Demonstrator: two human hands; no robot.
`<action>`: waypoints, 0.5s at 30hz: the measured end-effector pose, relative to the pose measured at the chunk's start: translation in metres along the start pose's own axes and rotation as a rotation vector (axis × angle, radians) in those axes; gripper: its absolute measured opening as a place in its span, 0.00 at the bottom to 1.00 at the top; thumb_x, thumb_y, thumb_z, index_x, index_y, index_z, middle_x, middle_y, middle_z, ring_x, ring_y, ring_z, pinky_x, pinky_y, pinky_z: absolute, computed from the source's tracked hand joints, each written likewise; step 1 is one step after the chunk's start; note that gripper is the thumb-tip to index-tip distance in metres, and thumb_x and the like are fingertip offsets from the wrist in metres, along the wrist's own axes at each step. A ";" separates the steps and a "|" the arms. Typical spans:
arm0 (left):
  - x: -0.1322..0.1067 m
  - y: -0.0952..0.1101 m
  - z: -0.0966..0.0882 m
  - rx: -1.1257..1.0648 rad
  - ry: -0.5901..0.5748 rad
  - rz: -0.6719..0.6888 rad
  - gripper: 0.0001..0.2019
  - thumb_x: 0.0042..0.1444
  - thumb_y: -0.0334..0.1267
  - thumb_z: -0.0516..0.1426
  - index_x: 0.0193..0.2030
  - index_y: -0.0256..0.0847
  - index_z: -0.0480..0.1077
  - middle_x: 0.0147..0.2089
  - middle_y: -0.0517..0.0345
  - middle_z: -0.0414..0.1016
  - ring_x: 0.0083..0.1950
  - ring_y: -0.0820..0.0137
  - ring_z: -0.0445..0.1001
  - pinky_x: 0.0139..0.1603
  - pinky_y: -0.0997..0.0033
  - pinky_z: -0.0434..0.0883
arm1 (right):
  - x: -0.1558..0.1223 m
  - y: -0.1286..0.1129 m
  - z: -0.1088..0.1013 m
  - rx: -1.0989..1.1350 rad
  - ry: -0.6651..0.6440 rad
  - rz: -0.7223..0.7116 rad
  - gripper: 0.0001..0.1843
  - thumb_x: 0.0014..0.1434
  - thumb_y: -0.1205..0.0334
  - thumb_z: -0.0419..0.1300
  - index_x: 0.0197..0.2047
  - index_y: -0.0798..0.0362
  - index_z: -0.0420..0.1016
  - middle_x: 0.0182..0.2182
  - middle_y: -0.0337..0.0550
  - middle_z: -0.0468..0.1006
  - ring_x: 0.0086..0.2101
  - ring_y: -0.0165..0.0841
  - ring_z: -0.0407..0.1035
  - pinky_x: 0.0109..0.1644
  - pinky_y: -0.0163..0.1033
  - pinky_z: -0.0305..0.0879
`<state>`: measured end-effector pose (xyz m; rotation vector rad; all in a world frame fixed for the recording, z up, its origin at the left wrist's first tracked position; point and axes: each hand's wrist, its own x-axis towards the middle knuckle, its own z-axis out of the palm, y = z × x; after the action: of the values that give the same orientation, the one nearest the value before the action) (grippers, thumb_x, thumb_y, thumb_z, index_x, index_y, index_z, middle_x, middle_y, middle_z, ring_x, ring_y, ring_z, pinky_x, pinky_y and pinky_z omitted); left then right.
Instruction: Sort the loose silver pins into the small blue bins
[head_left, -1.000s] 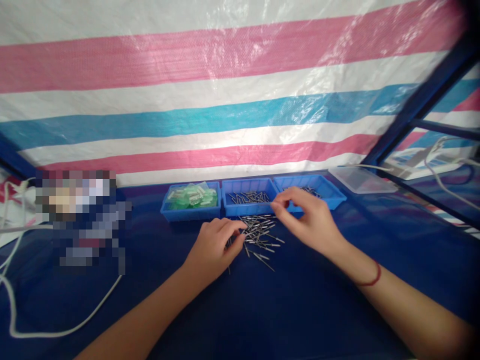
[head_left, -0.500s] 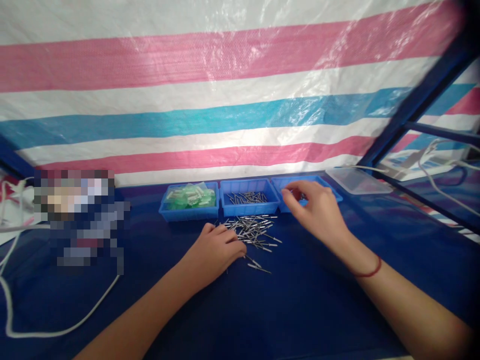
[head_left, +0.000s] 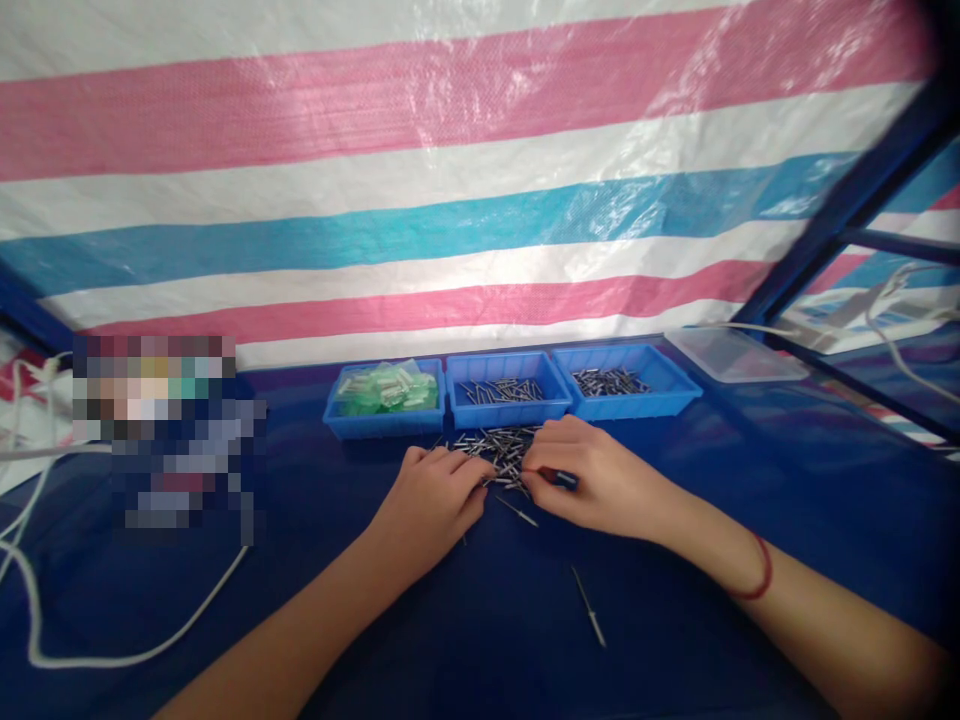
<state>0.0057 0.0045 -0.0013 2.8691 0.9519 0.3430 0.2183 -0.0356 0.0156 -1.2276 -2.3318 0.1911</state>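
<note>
A loose pile of metal blind rivets lies on the dark blue table. My left hand rests at the pile's left side with fingers curled and thumb close to the forefinger; what sits between them is hidden. My right hand is at the right side of the pile, thumb and forefinger pinched among the rivets, seemingly on one rivet. A single rivet lies just in front of the pile. Another rivet lies apart, nearer me.
Behind the pile stand three blue bins: the left bin with green-and-clear plastic packets, the middle bin and right bin with rivets. A clear plastic lid lies at back right. White cable loops at left.
My right hand has moved from above the right bin down and left to the pile, uncovering that bin's rivets. A lone rivet now lies nearer me. My left hand has stayed beside the pile.
</note>
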 end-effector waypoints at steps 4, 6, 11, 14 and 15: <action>0.000 0.000 0.002 0.004 0.039 -0.026 0.10 0.63 0.33 0.51 0.49 0.43 0.70 0.43 0.55 0.77 0.42 0.65 0.70 0.40 0.63 0.56 | -0.015 -0.007 -0.015 0.097 -0.360 0.101 0.15 0.53 0.58 0.63 0.18 0.52 0.67 0.17 0.34 0.69 0.19 0.25 0.59 0.24 0.34 0.50; 0.000 0.000 0.003 -0.001 0.054 -0.041 0.12 0.64 0.33 0.50 0.51 0.43 0.69 0.44 0.54 0.76 0.43 0.64 0.70 0.41 0.63 0.56 | -0.025 -0.010 -0.018 0.067 -0.461 0.216 0.17 0.46 0.53 0.67 0.17 0.52 0.67 0.14 0.33 0.68 0.15 0.25 0.58 0.20 0.35 0.44; 0.001 -0.003 0.003 -0.088 0.117 -0.090 0.13 0.66 0.34 0.48 0.52 0.44 0.69 0.47 0.53 0.75 0.46 0.64 0.71 0.43 0.64 0.60 | -0.033 -0.014 -0.013 -0.061 -0.475 0.307 0.14 0.42 0.61 0.66 0.13 0.52 0.67 0.12 0.35 0.68 0.14 0.27 0.58 0.18 0.35 0.40; 0.003 -0.005 0.003 -0.184 0.157 -0.113 0.13 0.66 0.34 0.47 0.52 0.44 0.70 0.48 0.53 0.74 0.48 0.64 0.71 0.44 0.64 0.62 | -0.029 -0.015 -0.015 -0.078 -0.525 0.282 0.09 0.42 0.66 0.62 0.14 0.52 0.69 0.12 0.36 0.69 0.15 0.28 0.61 0.19 0.35 0.41; 0.003 -0.005 0.003 -0.213 0.165 -0.120 0.13 0.66 0.35 0.48 0.51 0.44 0.70 0.48 0.53 0.74 0.48 0.64 0.71 0.45 0.64 0.63 | -0.028 -0.015 -0.016 -0.081 -0.543 0.269 0.08 0.42 0.67 0.61 0.15 0.52 0.70 0.13 0.36 0.70 0.15 0.28 0.62 0.19 0.35 0.41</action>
<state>0.0060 0.0102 -0.0047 2.6108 1.0389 0.6368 0.2285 -0.0686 0.0248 -1.6991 -2.6246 0.5918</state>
